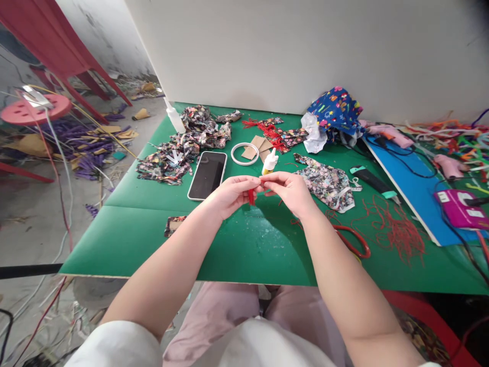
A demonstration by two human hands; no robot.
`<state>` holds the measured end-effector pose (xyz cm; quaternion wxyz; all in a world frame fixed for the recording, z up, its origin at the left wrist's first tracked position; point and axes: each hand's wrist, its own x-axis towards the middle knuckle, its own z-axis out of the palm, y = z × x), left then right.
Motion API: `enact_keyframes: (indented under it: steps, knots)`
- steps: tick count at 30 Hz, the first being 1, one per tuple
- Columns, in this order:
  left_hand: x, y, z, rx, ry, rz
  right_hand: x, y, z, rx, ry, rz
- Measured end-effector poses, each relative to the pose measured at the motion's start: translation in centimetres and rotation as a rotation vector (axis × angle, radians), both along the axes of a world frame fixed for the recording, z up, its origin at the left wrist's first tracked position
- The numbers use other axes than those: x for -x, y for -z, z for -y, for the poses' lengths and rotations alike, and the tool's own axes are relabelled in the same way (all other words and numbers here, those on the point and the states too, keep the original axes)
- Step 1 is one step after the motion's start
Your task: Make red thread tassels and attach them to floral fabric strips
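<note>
The left hand (pixel 235 194) is pinching a little red tassel (pixel 251 197) between its thumb and fingers; the red strings are hanging down below the fingers, over the middle of the green table (pixel 126 237). The right hand (pixel 293 192) is making a narrow pinch too, right by the other hand's fingertips; it is holding a bit of red thread (pixel 262 180) there, but it is too small for me to tell how the thread is joining the tassel.

Just behind the hands, a small glue bottle (pixel 271 160) is standing up; a white ring (pixel 245 163) is lying near it, partly over some brown card (pixel 261 142); a phone (pixel 207 176) is lying to the left of the ring. A flowery cloth piece (pixel 326 182) is resting near the right hand; farther right, a black and green cutter (pixel 372 181) is lying above a loose heap of red strings (pixel 403 232); red-handled scissors (pixel 357 242) are lying beside the right arm, partly hidden.
</note>
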<state>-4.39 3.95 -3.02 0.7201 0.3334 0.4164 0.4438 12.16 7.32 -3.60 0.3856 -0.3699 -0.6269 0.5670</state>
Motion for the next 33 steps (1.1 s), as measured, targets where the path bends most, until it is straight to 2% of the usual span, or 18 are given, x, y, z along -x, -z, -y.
enact_keyframes:
  steps: [11,17,26,33]
  knots:
    - [0.33,-0.09,-0.01,0.008,0.059,0.026,-0.05,-0.21,0.11,-0.081,0.033,0.034]
    - [0.41,-0.24,-0.01,0.017,0.079,0.055,-0.34,-0.51,0.13,-0.168,0.005,0.083]
    - [0.28,-0.31,0.06,0.026,0.087,0.061,-0.07,-0.55,0.38,-0.199,0.068,0.117]
    - [0.32,-0.61,0.05,0.072,0.086,0.092,-0.20,-0.72,0.37,-0.250,0.028,0.096]
